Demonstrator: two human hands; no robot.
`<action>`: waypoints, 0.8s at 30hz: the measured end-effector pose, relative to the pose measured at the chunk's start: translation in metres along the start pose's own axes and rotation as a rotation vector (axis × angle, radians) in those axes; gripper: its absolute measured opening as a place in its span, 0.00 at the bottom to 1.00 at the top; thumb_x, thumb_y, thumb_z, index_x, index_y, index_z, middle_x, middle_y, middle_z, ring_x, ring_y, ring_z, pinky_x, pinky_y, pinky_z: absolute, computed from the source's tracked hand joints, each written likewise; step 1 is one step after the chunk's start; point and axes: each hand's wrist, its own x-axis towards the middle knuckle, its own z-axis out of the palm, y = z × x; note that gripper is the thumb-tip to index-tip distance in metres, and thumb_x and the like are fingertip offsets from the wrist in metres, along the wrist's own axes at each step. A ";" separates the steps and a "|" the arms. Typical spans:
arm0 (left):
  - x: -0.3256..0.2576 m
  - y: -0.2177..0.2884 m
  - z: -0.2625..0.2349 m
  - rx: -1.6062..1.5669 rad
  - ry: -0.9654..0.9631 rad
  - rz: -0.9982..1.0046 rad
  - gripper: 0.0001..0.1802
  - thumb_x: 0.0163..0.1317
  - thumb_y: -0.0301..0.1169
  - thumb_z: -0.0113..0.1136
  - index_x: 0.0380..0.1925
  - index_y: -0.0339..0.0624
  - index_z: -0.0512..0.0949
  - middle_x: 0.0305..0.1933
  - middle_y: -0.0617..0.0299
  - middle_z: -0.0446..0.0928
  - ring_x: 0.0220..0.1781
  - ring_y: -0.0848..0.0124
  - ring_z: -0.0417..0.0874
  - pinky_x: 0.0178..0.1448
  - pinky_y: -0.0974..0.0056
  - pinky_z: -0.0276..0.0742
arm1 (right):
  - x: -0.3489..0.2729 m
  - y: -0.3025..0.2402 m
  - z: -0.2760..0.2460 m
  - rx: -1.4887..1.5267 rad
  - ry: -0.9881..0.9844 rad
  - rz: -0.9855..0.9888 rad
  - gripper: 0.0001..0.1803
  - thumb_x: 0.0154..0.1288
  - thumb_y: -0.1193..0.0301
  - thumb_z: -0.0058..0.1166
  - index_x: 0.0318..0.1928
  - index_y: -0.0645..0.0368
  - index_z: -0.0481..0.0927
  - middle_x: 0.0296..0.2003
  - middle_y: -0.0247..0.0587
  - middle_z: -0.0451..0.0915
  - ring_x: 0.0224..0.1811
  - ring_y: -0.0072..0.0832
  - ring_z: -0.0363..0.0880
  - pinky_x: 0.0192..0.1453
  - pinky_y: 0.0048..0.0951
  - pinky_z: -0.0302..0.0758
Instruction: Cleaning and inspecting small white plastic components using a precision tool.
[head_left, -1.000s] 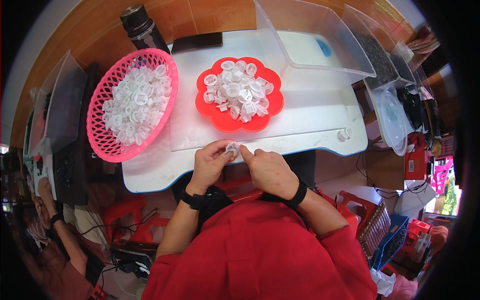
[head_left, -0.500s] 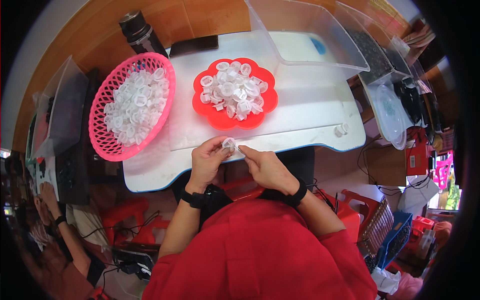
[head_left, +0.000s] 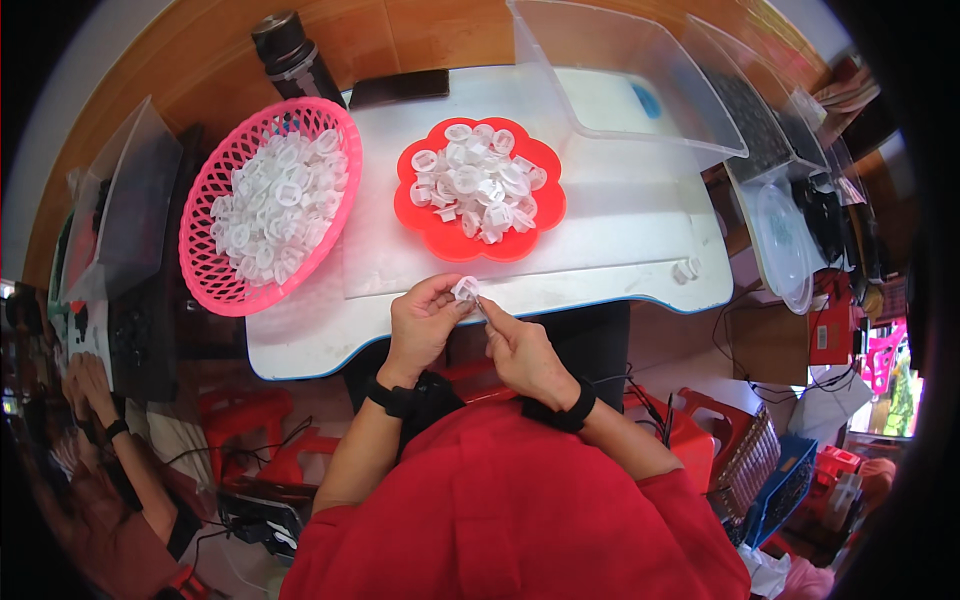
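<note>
Near the table's front edge, my left hand (head_left: 420,322) pinches a small translucent white plastic part (head_left: 465,289) between thumb and fingers. My right hand (head_left: 533,357) is closed on a thin tool (head_left: 479,303), its tip against the plastic part; the fingers hide most of the tool, so its exact kind does not show. Beyond my hands, a red flower-shaped tray (head_left: 480,247) bears a heap of similar white plastic parts (head_left: 484,183). To the left, a pink lattice basket (head_left: 199,220) holds a larger pile of them.
A clear plastic bin (head_left: 640,140) stands at the far right of the white table (head_left: 600,235). A black flask (head_left: 292,58) and a dark flat object (head_left: 400,88) lie along the back. Several loose parts (head_left: 687,270) sit at right. Another person's hands (head_left: 90,385) are at far left.
The plastic part has turned in my left fingers. Both hands stay close together, with the right one tilted slightly more. The whole view has shifted a little.
</note>
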 end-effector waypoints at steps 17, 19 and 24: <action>-0.002 -0.004 -0.002 0.223 0.008 0.092 0.15 0.54 0.13 0.55 0.44 0.27 0.74 0.40 0.55 0.78 0.40 0.70 0.81 0.48 0.67 0.79 | 0.006 -0.029 -0.013 -0.987 -0.133 -0.340 0.29 0.49 0.77 0.49 0.55 0.74 0.66 0.24 0.51 0.75 0.23 0.39 0.78 0.26 0.33 0.75; -0.002 -0.006 -0.004 0.261 0.005 0.097 0.15 0.54 0.13 0.55 0.44 0.27 0.74 0.40 0.55 0.78 0.39 0.71 0.81 0.46 0.68 0.79 | 0.007 -0.035 -0.015 -1.065 -0.155 -0.373 0.30 0.49 0.77 0.49 0.55 0.75 0.66 0.24 0.50 0.75 0.22 0.37 0.78 0.24 0.32 0.74; -0.003 -0.005 -0.005 0.269 -0.004 0.076 0.15 0.55 0.14 0.55 0.45 0.29 0.75 0.36 0.58 0.78 0.37 0.74 0.80 0.43 0.71 0.78 | 0.006 -0.039 -0.016 -1.150 -0.158 -0.426 0.29 0.50 0.76 0.49 0.55 0.75 0.67 0.23 0.47 0.75 0.20 0.34 0.77 0.23 0.29 0.74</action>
